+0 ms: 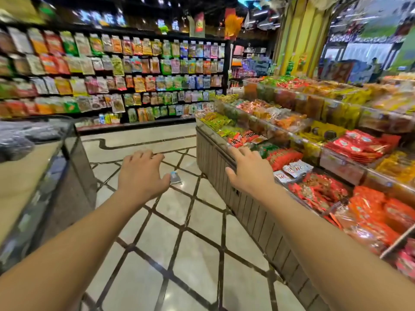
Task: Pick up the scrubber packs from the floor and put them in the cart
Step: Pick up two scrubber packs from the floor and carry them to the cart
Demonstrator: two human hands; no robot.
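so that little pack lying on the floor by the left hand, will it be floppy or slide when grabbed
The small pack looks flat and thin, so probably light and floppy. The floor is glossy tile, so it may slide if nudged. The left hand is partly hiding it, so its stiffness is uncertain.

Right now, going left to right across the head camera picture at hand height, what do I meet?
Counter → left hand → small pack on the floor → right hand → snack display bin with red packets.

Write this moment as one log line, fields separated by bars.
left hand: open, empty | right hand: open, empty | small pack: on floor, beyond left hand | cart: not identifiable
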